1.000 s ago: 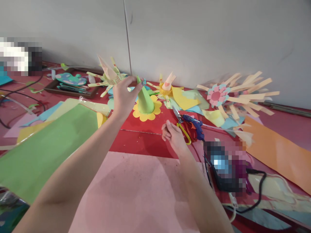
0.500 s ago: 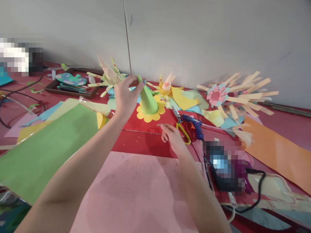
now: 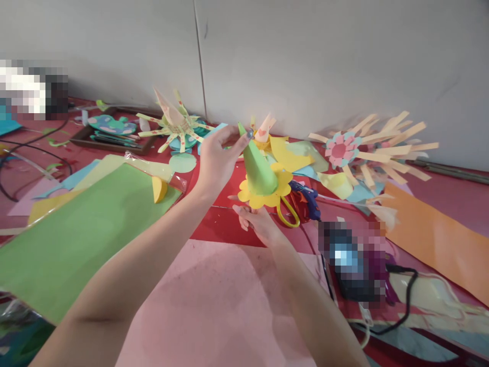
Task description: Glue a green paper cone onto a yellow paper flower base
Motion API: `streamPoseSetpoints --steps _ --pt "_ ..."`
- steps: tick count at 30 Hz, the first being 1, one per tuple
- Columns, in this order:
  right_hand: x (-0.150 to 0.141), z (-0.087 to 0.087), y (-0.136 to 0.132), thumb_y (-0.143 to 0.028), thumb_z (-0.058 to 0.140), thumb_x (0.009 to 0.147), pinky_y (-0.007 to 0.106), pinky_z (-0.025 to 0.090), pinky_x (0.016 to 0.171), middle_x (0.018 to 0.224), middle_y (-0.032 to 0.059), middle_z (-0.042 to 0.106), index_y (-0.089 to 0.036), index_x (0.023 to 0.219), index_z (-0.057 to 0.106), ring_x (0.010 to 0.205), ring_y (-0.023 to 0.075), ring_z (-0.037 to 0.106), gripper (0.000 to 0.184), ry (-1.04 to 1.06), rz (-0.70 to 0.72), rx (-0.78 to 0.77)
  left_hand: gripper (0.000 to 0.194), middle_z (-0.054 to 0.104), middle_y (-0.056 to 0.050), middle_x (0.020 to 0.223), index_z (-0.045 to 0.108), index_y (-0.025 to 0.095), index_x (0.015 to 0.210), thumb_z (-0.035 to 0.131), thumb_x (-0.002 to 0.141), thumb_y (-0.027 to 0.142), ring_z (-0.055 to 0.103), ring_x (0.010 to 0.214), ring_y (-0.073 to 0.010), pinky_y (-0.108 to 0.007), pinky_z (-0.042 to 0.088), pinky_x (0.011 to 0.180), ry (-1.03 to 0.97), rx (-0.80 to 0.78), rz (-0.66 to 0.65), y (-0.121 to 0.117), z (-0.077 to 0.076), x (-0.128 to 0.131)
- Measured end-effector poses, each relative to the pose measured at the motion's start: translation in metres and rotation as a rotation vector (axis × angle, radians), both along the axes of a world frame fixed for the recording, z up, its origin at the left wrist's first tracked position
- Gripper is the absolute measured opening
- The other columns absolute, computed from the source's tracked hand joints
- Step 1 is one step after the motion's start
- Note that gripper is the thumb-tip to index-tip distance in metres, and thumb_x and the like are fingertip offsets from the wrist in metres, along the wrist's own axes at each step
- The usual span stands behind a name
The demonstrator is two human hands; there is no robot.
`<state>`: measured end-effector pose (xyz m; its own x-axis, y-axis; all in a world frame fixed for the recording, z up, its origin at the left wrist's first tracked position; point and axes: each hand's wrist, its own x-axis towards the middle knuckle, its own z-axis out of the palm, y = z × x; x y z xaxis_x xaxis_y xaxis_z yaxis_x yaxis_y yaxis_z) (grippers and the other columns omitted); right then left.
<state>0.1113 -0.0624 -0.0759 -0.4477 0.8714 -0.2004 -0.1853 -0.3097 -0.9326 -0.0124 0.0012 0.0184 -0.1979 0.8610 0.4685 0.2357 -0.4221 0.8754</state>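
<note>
My left hand [image 3: 221,155] pinches the tip of a green paper cone [image 3: 260,171]. A yellow scalloped paper flower [image 3: 284,187] forms a brim round the cone's base, and the piece tilts a little above the red surface. Just below the flower's near edge is my right hand [image 3: 257,221], its index finger stretched out and the others loosely curled, with nothing visible in it. I cannot tell whether it touches the flower. Yellow-handled scissors [image 3: 293,216] lie partly hidden behind the flower, beside a dark blue glue gun [image 3: 309,199].
Green paper [image 3: 87,229] in clear wrap lies left, a yellow half-round piece [image 3: 159,189] on it. Finished paper flowers [image 3: 340,151] line the wall. A pen tray [image 3: 114,145] stands far left, orange paper [image 3: 435,234] right. A blurred-out dark device [image 3: 351,265] sits near my right forearm.
My left hand has carried the green cone and its yellow flower rightward and toward me, up off the surface. My right hand has shifted slightly left, beneath the flower, its index finger now extended.
</note>
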Motion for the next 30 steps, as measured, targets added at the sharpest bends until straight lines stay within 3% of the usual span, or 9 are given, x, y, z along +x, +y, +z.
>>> streamPoseSetpoints --steps 2,6,11,16,20,22,24,27,30 --pt "0.000 -0.001 0.000 -0.050 0.064 0.075 0.024 0.027 0.044 0.041 -0.0107 0.038 -0.022 0.079 0.061 0.039 0.0065 0.033 0.029 -0.004 -0.018 0.023 0.013 0.071 0.000 0.077 0.066 0.022 0.075 0.063 0.080 0.034 0.068 0.080 -0.0165 -0.027 0.056 0.074 -0.006 -0.008 -0.015 -0.001 -0.001 0.001" --pt "0.000 -0.001 0.001 -0.059 0.053 0.081 0.025 0.028 0.045 0.040 -0.0064 0.040 -0.020 0.051 0.047 0.039 0.0070 0.039 0.049 -0.049 0.016 0.027 0.014 0.071 0.000 0.078 0.065 0.023 0.075 0.064 0.080 0.036 0.068 0.080 -0.0170 -0.028 0.056 0.074 -0.006 0.022 0.041 0.004 -0.002 -0.006" --pt "0.004 0.001 0.004 -0.061 0.057 0.077 0.024 0.030 0.045 0.042 -0.0068 0.039 -0.021 0.053 0.043 0.040 0.0076 0.038 0.049 -0.029 -0.058 -0.023 0.011 0.071 0.000 0.080 0.064 0.025 0.079 0.061 0.082 0.035 0.068 0.088 -0.0174 -0.029 0.054 0.078 -0.006 0.068 0.149 0.023 -0.006 -0.033" --pt "0.013 0.001 0.011 -0.064 0.058 0.073 0.024 0.033 0.046 0.049 -0.0063 0.039 -0.022 0.054 0.038 0.045 0.0084 0.040 0.051 0.015 -0.291 -0.003 0.003 0.072 0.001 0.082 0.065 0.025 0.077 0.064 0.079 0.027 0.068 0.082 -0.0161 -0.030 0.054 0.080 0.004 0.113 0.226 0.031 -0.009 -0.053" --pt "0.027 0.003 0.019 -0.058 0.060 0.073 0.025 0.043 0.059 0.081 0.0025 0.062 -0.020 0.057 0.044 0.070 0.0117 0.057 0.044 -0.014 -0.566 0.091 0.003 0.071 0.002 0.078 0.066 0.025 0.075 0.065 0.077 0.028 0.068 0.081 -0.0173 -0.029 0.053 0.078 0.104 0.089 0.248 0.026 -0.011 -0.053" --pt "0.037 0.007 0.023 -0.055 0.059 0.074 0.029 0.046 0.070 0.105 0.0062 0.064 -0.020 0.060 0.046 0.093 0.0161 0.061 0.040 0.006 -0.686 0.156 0.001 0.071 0.002 0.077 0.066 0.025 0.074 0.066 0.075 0.026 0.067 0.081 -0.0172 -0.028 0.052 0.078 0.147 0.054 0.232 0.023 -0.014 -0.050" --pt "0.048 0.009 0.027 -0.055 0.056 0.075 0.032 0.047 0.079 0.114 0.0079 0.063 -0.020 0.061 0.047 0.108 0.0193 0.058 0.039 0.051 -0.728 0.200 0.003 0.071 0.002 0.076 0.066 0.025 0.074 0.066 0.075 0.022 0.067 0.080 -0.0169 -0.028 0.051 0.078 0.169 0.028 0.202 0.021 -0.018 -0.047" --pt "0.059 0.011 0.031 -0.056 0.057 0.074 0.031 0.047 0.080 0.101 0.0068 0.068 -0.021 0.061 0.047 0.102 0.0184 0.062 0.040 0.119 -0.800 0.179 0.007 0.071 0.002 0.075 0.066 0.025 0.073 0.067 0.073 0.018 0.066 0.078 -0.0168 -0.028 0.050 0.078 0.189 0.009 0.161 0.020 -0.026 -0.045" --pt "0.064 0.009 0.031 -0.055 0.063 0.070 0.026 0.047 0.069 0.073 0.0018 0.067 -0.020 0.063 0.053 0.075 0.0136 0.064 0.037 0.062 -0.915 0.129 0.008 0.071 0.001 0.076 0.066 0.025 0.073 0.067 0.072 0.018 0.066 0.078 -0.0173 -0.028 0.050 0.077 0.218 -0.004 0.145 0.021 -0.034 -0.045"
